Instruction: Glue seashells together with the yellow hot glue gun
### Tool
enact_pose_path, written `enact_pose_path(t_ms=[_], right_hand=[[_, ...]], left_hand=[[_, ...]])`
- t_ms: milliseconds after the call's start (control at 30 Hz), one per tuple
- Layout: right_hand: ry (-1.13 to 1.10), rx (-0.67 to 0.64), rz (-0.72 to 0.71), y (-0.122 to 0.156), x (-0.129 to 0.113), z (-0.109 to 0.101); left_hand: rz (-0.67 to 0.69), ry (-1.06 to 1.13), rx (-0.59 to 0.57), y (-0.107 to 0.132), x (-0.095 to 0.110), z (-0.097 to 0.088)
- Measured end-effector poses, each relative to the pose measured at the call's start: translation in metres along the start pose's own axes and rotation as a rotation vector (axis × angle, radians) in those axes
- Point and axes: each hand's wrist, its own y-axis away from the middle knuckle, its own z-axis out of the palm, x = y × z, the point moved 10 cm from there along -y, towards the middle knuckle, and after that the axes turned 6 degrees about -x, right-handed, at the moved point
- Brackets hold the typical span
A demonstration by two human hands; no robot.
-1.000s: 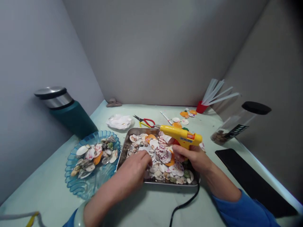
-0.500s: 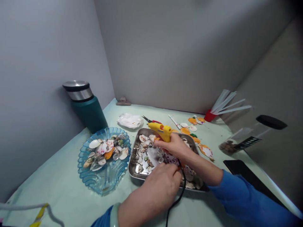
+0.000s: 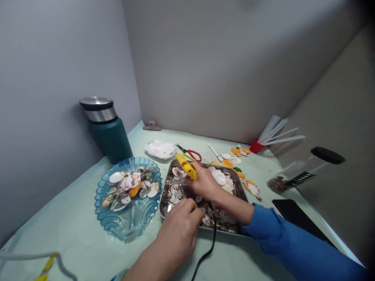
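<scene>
My right hand [image 3: 205, 183] is closed round a yellow glue gun [image 3: 185, 167], whose nozzle points to the back left over a steel tray [image 3: 164, 199] full of seashells. The gun's black cord [image 3: 208, 246] trails toward me off the tray's front. My left hand [image 3: 178, 230] hovers at the tray's front edge, fingers curled in a pinch among the shells; what it holds is too small to name. A blue glass dish [image 3: 129, 224] with several more shells sits to the tray's left.
A teal flask [image 3: 108, 134] with a steel lid stands at the left wall. Behind the tray lie red scissors [image 3: 191, 154], a white tissue [image 3: 159, 149], painted shells [image 3: 237, 156], and a red cup [image 3: 256, 146] of glue sticks. A clear jar [image 3: 301, 171] and black pad [image 3: 295, 214] sit right.
My right hand has swung the glue gun to the left and lower over the tray. My left hand has shifted from the tray's middle to its front edge. The view has turned left.
</scene>
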Motion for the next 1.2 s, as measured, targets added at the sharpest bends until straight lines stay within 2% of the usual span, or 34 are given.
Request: enact_pose_path(t_ms=[133, 233, 400, 567, 633, 767, 967, 1067, 1200], right_hand=[[-0.026, 0.046, -0.001, 0.031, 0.007, -0.038], [-0.049, 0.071, 0.032, 0.052, 0.019, -0.052], [-0.135, 0.061, 0.058, 0.061, 0.028, -0.047], [-0.279, 0.109, 0.133, 0.068, 0.039, -0.053], [-0.307, 0.136, 0.159, 0.075, 0.045, -0.057], [-0.332, 0.163, 0.180, 0.085, 0.053, -0.061], [-0.424, 0.138, 0.202, 0.097, 0.057, -0.059], [-0.495, 0.173, 0.177, 0.105, 0.059, -0.060], [-0.596, 0.218, 0.174, 0.115, 0.065, -0.057]], left_hand=[[0.019, 0.040, 0.066, 0.000, 0.003, -0.006], [0.045, 0.007, 0.097, -0.003, 0.012, -0.007], [0.046, -0.052, 0.032, -0.013, 0.027, 0.004], [-0.018, -0.106, 0.076, -0.021, 0.022, -0.003], [0.011, -0.111, 0.086, -0.023, 0.025, -0.002], [0.086, -0.125, 0.049, -0.032, 0.039, 0.010], [-0.033, -0.110, 0.060, -0.047, 0.034, 0.019], [-0.127, -0.026, 0.121, -0.048, 0.026, 0.010], [-0.215, 0.162, 0.301, -0.041, 0.019, -0.014]])
